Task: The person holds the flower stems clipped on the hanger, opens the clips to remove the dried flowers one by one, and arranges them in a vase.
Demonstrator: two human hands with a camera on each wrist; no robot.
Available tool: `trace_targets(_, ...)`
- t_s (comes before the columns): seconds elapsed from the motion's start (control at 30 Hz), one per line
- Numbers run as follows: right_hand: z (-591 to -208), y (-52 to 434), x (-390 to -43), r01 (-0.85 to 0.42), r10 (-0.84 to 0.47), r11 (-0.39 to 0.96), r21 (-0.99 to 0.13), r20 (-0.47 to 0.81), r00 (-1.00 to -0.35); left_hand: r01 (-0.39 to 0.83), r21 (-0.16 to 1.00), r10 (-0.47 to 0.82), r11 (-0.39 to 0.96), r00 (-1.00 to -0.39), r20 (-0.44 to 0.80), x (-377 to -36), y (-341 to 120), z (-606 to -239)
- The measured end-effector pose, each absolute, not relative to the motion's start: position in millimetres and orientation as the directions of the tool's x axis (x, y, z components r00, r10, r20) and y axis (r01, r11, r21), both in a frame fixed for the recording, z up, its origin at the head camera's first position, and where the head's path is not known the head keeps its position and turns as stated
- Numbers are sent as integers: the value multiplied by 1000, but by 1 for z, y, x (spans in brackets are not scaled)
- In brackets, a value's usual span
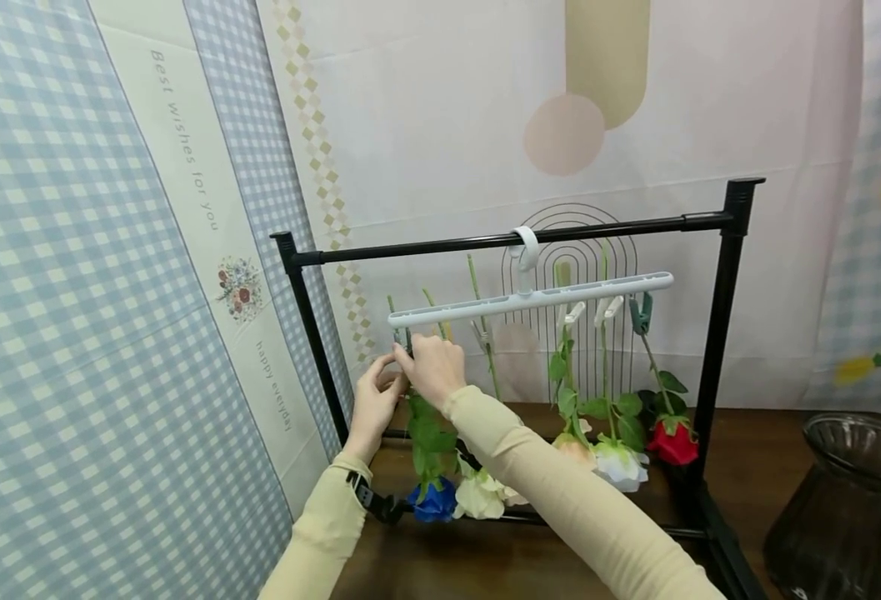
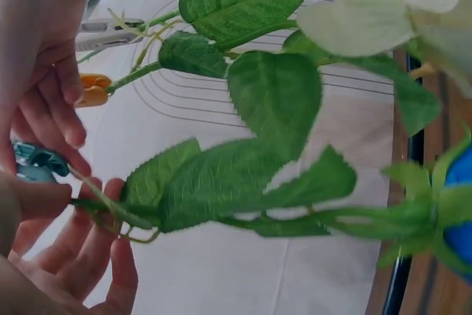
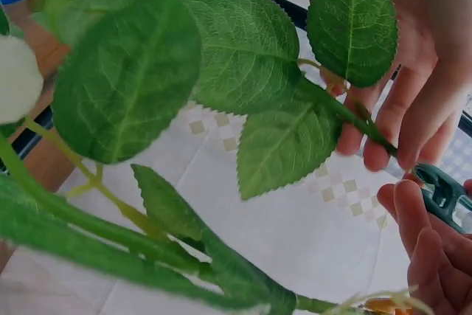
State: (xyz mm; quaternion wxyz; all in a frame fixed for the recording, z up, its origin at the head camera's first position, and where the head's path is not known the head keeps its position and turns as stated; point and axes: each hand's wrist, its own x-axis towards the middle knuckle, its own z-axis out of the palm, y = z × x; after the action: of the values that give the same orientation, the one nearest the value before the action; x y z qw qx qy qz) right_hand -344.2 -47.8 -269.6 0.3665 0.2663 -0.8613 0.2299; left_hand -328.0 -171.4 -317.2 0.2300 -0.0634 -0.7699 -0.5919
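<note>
At the left end of the white hanger [image 1: 478, 308], both hands work close together. My left hand [image 1: 372, 404] pinches the stem [image 3: 346, 114] of an upside-down blue rose [image 1: 434, 502] between thumb and fingers. My right hand [image 1: 434, 367] grips a dark green clothespin [image 3: 440, 195] at the top of that stem. The stem's end lies right at the clothespin's jaws. Green leaves [image 2: 228, 182] hang along the stem below the fingers, and the blue bloom points down.
The hanger's hook [image 1: 526, 248] sits over a black rack's bar [image 1: 425, 246]. Other clipped flowers hang head down: a cream one [image 1: 479, 496], a white one [image 1: 620, 467] and a red rose [image 1: 673, 442] among them. A dark glass vase [image 1: 833, 517] stands at the right.
</note>
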Motion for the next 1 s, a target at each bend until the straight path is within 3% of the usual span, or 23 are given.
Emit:
trace_targets(0.2,-272,-43,-344,-646,-313,725,-240,721,-619,406,874,-270,266,-839,472,-323,-172,-321)
trace_targets(0.37,-277,-40,-340,-651,-315,716,-252,716,-623,435,825,-370,361,-745,555,-312,-170,-328)
trace_targets(0.53,-275,-34,-329,-662,-328,693,-285,693,-642,525,675,-379,518,-567,731,-294,-157,-329)
trace_targets(0.67,-270,-28,-320,-677,-346,647,-352,655,-671,610,497,-302,617,-400,865,-284,-140,-329)
trace_targets(0.73,-267,-25,-317,-677,-356,622,-395,627,-693,641,433,-264,634,-347,900,-280,-131,-330)
trace_targets(0.9,-270,-7,-298,-689,-388,554,-467,588,-710,681,361,-185,637,-319,929,-267,-110,-334)
trace_targets(1.0,-283,14,-271,-720,-366,558,-413,655,-660,679,325,-127,658,-325,937,-258,-99,-336)
